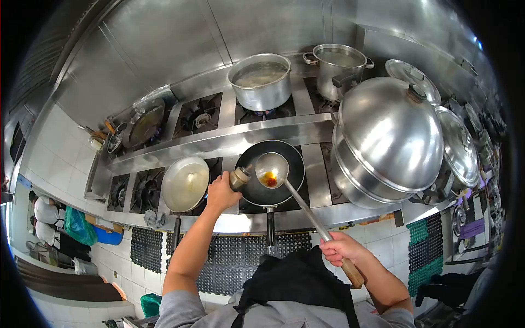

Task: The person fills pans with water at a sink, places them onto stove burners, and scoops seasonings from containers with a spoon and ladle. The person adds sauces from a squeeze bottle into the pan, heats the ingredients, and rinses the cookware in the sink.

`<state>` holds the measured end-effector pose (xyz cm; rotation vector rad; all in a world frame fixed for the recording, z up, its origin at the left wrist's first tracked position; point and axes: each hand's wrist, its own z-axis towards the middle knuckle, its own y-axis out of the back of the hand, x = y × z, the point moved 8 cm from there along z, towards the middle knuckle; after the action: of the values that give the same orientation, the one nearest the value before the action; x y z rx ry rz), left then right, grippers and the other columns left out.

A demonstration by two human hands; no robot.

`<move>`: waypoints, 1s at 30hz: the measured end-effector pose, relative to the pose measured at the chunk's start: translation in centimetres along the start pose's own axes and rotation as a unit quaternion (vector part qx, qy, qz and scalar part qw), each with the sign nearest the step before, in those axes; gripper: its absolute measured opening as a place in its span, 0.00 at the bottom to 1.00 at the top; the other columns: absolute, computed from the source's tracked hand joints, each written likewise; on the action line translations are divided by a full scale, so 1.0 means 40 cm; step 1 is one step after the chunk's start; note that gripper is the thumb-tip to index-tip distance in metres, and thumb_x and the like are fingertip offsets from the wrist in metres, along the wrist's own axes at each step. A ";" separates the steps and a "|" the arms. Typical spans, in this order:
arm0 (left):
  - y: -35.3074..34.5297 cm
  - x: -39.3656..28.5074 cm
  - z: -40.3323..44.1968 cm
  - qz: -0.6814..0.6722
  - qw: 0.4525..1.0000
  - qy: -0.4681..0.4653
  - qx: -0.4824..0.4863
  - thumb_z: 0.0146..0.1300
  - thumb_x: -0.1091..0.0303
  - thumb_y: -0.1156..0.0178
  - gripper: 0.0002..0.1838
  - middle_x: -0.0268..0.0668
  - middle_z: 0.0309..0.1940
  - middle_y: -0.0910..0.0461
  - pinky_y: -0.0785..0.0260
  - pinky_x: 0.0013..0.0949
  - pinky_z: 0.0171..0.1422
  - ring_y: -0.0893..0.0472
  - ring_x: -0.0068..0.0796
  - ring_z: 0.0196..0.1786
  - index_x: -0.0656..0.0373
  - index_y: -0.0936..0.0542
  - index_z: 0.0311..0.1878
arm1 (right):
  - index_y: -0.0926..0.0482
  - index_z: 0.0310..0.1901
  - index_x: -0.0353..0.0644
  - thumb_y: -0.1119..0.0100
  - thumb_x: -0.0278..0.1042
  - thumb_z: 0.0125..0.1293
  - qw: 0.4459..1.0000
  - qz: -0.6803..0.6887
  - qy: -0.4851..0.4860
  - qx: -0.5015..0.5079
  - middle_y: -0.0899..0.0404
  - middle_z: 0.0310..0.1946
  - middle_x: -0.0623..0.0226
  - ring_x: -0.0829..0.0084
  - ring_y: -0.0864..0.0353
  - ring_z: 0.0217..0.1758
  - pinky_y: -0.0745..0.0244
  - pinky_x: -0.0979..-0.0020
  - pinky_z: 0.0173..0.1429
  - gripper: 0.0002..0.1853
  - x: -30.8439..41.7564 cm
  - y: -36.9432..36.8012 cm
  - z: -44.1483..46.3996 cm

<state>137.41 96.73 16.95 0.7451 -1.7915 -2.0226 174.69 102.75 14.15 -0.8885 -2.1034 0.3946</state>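
Observation:
My right hand (342,249) is closed around the handle of a long steel ladle (309,210) with a wooden end. Its bowl is over a black frying pan (249,192), with a small pool of orange-red liquid (268,179) in it. In my left hand (220,192) is a small bottle (239,178), tilted with its narrow end towards the ladle bowl. Its contents cannot be made out. To the left of the frying pan, a pale pan (186,185) holds a light, thin liquid.
Behind are an aluminium pot of liquid (260,93) over a lit burner, a two-handled stockpot (340,79) and a dark wok (146,127). A large domed steamer (388,136) stands close on the right, beside loose lids (459,145). Pan handles stick out over the front edge.

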 end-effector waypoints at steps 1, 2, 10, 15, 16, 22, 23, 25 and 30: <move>0.012 0.010 -0.005 -0.089 0.996 0.018 -0.018 0.40 0.63 0.32 0.32 0.50 0.43 0.21 0.29 0.49 0.53 0.20 0.53 0.47 0.61 0.30 0.51 | 0.36 0.35 0.46 0.46 0.27 0.66 1.000 0.016 -0.007 0.005 0.39 0.19 0.77 0.85 0.41 0.13 0.43 0.75 0.15 0.07 0.001 -0.004 0.005; 0.023 0.021 -0.012 -0.177 0.983 0.037 -0.036 0.40 0.65 0.30 0.33 0.51 0.44 0.21 0.29 0.48 0.54 0.21 0.54 0.48 0.61 0.30 0.52 | 0.36 0.35 0.46 0.46 0.27 0.66 1.000 0.013 -0.010 0.003 0.39 0.19 0.77 0.85 0.41 0.13 0.43 0.75 0.15 0.07 -0.001 -0.002 0.013; 0.060 0.080 -0.129 -0.454 0.874 0.076 -0.152 0.40 0.70 0.27 0.37 0.44 0.49 0.21 0.32 0.39 0.59 0.22 0.39 0.52 0.61 0.32 0.57 | 0.34 0.37 0.38 0.47 0.31 0.66 0.837 -0.445 0.113 -0.299 0.32 0.20 0.69 0.74 0.32 0.13 0.31 0.66 0.15 0.08 0.069 0.054 0.088; 0.064 0.105 -0.240 -0.537 0.816 0.091 -0.191 0.40 0.76 0.28 0.36 0.39 0.48 0.24 0.31 0.36 0.58 0.23 0.33 0.51 0.62 0.32 0.56 | 0.33 0.37 0.39 0.46 0.31 0.65 0.906 -0.302 0.091 -0.282 0.32 0.19 0.70 0.72 0.33 0.12 0.32 0.67 0.16 0.07 0.036 0.047 0.152; 0.065 0.109 -0.265 -0.545 0.810 0.097 -0.192 0.40 0.76 0.28 0.36 0.39 0.47 0.24 0.31 0.36 0.57 0.23 0.33 0.50 0.61 0.32 0.56 | 0.33 0.36 0.40 0.47 0.30 0.65 0.950 -0.194 0.084 -0.231 0.32 0.19 0.70 0.73 0.34 0.12 0.33 0.69 0.15 0.06 0.016 0.036 0.169; 0.019 0.160 -0.385 -0.541 0.810 0.136 -0.178 0.39 0.76 0.28 0.34 0.38 0.44 0.23 0.30 0.36 0.56 0.22 0.31 0.47 0.61 0.31 0.53 | 0.33 0.31 0.45 0.52 0.31 0.70 0.958 0.275 -0.052 0.060 0.37 0.17 0.78 0.86 0.40 0.11 0.39 0.78 0.14 0.08 -0.039 -0.065 0.176; 0.010 0.167 -0.404 -0.542 0.810 0.138 -0.179 0.39 0.76 0.28 0.34 0.38 0.44 0.23 0.30 0.36 0.56 0.22 0.31 0.47 0.61 0.31 0.53 | 0.33 0.31 0.45 0.52 0.31 0.70 0.959 0.273 -0.054 0.060 0.37 0.17 0.78 0.86 0.40 0.11 0.39 0.78 0.14 0.08 -0.040 -0.063 0.174; 0.002 0.174 -0.435 -0.546 0.807 0.151 -0.166 0.38 0.76 0.27 0.34 0.38 0.44 0.23 0.30 0.35 0.56 0.22 0.31 0.47 0.61 0.31 0.53 | 0.30 0.33 0.44 0.57 0.29 0.72 0.878 0.424 -0.097 0.202 0.38 0.17 0.80 0.88 0.41 0.10 0.39 0.79 0.13 0.08 -0.026 -0.123 0.155; -0.043 0.206 -0.505 -0.564 0.790 0.170 -0.172 0.38 0.76 0.27 0.35 0.38 0.44 0.22 0.30 0.35 0.56 0.22 0.31 0.47 0.62 0.31 0.54 | 0.27 0.38 0.44 0.58 0.27 0.71 0.893 0.401 -0.092 0.181 0.37 0.17 0.79 0.88 0.41 0.10 0.40 0.79 0.12 0.08 -0.020 -0.132 0.143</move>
<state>142.75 75.98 12.56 2.2223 -0.6763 -2.4464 168.17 98.57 12.95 -1.5004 -1.6363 1.2938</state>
